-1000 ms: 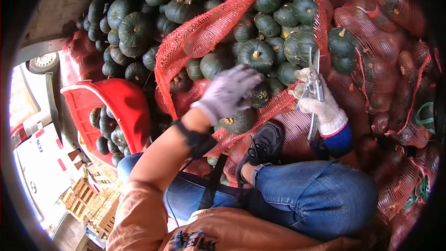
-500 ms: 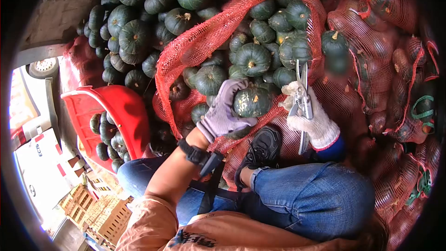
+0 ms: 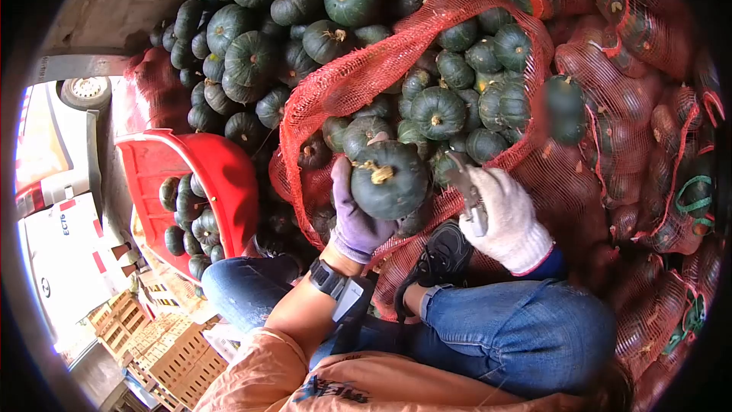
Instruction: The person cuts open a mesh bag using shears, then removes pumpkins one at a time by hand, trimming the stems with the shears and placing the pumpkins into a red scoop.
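My left hand (image 3: 360, 217), in a purple-grey glove, holds up a dark green pumpkin (image 3: 390, 183) with its dry tan stem facing me. My right hand (image 3: 505, 217), in a white knit glove, is wrapped round metal clippers (image 3: 467, 187), whose blades point up and left, just right of the pumpkin. Beneath and beyond both hands lies an open red mesh bag (image 3: 335, 80) with several green pumpkins (image 3: 438, 113) inside. Fingers of my left hand are partly hidden behind the pumpkin.
A heap of loose pumpkins (image 3: 252, 57) lies at the upper left. Below it a tipped red tub (image 3: 229, 175) holds more. Filled red mesh bags (image 3: 610, 91) are stacked on the right. Wooden crates (image 3: 179, 351) and a white vehicle (image 3: 65, 252) show at lower left.
My left hand has turned and lifted the pumpkin so its stem shows. The clippers have tilted left towards it. The view has shifted, so the surroundings sit farther right.
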`<state>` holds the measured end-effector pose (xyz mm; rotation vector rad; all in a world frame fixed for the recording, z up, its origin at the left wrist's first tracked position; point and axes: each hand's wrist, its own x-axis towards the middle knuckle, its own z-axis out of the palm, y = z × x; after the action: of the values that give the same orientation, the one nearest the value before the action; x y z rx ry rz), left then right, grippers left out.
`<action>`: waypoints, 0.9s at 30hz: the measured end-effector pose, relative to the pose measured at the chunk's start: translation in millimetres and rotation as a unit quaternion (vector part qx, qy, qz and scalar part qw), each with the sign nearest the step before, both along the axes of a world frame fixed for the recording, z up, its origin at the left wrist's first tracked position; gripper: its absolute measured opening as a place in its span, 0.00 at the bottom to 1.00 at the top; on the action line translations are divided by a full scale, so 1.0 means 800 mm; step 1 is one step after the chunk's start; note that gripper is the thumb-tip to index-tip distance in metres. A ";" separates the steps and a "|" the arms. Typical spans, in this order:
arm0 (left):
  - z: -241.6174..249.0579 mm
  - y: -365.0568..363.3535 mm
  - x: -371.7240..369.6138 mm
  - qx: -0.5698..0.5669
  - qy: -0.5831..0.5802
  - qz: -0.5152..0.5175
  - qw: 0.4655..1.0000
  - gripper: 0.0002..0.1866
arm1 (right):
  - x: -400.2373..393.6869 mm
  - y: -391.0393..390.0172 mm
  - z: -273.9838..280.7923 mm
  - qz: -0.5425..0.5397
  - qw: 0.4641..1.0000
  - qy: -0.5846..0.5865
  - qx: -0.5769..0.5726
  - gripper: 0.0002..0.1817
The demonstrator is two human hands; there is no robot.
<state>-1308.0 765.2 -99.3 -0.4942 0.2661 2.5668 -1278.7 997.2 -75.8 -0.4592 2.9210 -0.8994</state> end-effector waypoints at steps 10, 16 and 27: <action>-0.038 0.002 -0.004 -0.145 -0.060 -0.056 0.986 0.25 | -0.004 -0.026 0.008 0.034 0.975 -0.192 0.106 0.18; -0.022 0.007 -0.009 -0.080 -0.030 -0.038 0.996 0.32 | -0.016 -0.022 0.023 -0.143 0.593 -0.553 -0.568 0.19; -0.025 -0.010 0.007 -0.027 -0.002 -0.081 0.996 0.38 | -0.004 -0.010 0.017 -0.005 0.991 -0.131 -0.006 0.49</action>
<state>-1302.7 757.4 -119.5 -0.4765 0.3614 2.4064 -1282.1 989.2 -61.9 -0.3012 2.6841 -0.9041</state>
